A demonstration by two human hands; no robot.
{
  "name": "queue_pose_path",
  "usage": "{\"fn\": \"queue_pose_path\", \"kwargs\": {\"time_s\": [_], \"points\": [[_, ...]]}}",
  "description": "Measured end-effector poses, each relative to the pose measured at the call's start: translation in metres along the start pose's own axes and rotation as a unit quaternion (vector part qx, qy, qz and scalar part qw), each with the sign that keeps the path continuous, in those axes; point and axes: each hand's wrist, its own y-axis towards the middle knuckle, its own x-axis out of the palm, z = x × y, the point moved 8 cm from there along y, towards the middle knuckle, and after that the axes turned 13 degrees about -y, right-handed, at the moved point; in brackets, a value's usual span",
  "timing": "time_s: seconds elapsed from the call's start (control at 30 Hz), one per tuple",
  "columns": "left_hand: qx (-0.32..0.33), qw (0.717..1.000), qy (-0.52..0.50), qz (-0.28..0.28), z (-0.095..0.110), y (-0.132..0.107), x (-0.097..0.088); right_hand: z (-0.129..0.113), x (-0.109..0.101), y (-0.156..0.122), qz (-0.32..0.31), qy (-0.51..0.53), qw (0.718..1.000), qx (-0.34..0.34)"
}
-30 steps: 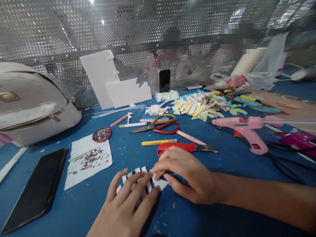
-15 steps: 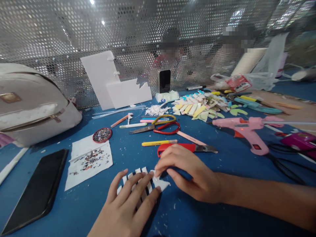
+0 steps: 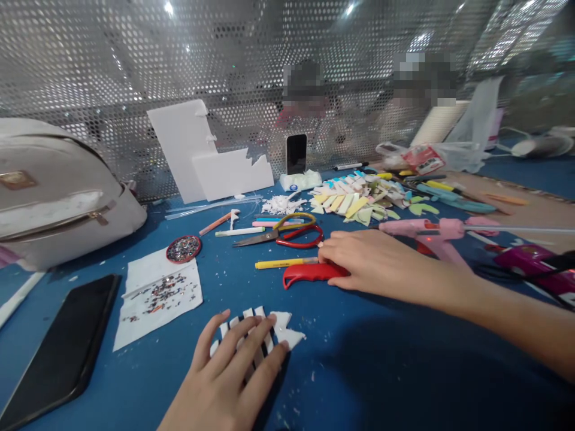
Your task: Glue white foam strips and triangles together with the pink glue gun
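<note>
My left hand [image 3: 238,371] lies flat with fingers spread over a white foam fish-shaped piece [image 3: 283,329] crossed by dark stripes, pressing it to the table. The piece's pointed tail end sticks out to the right of my fingertips; much of its body is under the hand. Farther off, my right hand [image 3: 359,257] is closed with curled fingers over the blade end of a red-handled cutter [image 3: 309,273]. Its thumb touches the red handle. A pink pen there is almost wholly covered, and what the fingers grip is hidden. A yellow marker [image 3: 281,263] lies beside them.
Scissors [image 3: 265,238], several markers and a pile of cut foam scraps [image 3: 359,197] lie beyond. A pink glue gun [image 3: 431,230] is at right. At left are a dish of glitter [image 3: 183,248], a paper sheet [image 3: 130,326], a black phone [image 3: 63,341] and a backpack [image 3: 54,203].
My right hand has left the foam piece and moved forward and right onto the blade end of the red cutter. My left hand stays on the piece. The view has shifted slightly.
</note>
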Motion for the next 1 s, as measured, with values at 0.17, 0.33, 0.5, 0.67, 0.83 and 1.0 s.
{"fn": "queue_pose_path", "kwargs": {"time_s": [0.17,0.33,0.5,0.67,0.83,1.0], "points": [[0.001,1.0,0.0,0.002,0.0,0.0,0.0,0.005,-0.019,0.002,0.022,0.086,0.994,0.056],[-0.005,1.0,-0.01,0.011,-0.001,0.0,0.0,0.011,-0.052,-0.009,0.258,0.289,0.918,0.085],[-0.006,0.999,-0.035,0.023,-0.004,-0.001,-0.002,-0.007,-0.026,-0.011,0.32,0.572,0.755,0.03],[-0.015,0.998,-0.043,0.034,-0.005,-0.001,-0.002,-0.03,-0.001,-0.009,0.316,0.647,0.694,-0.002],[-0.02,0.999,-0.021,0.029,-0.002,0.002,-0.002,-0.038,0.001,-0.012,0.317,0.653,0.687,-0.032],[-0.025,0.998,-0.04,0.032,-0.003,0.001,-0.003,-0.041,0.0,-0.014,0.299,0.66,0.687,-0.058]]}}
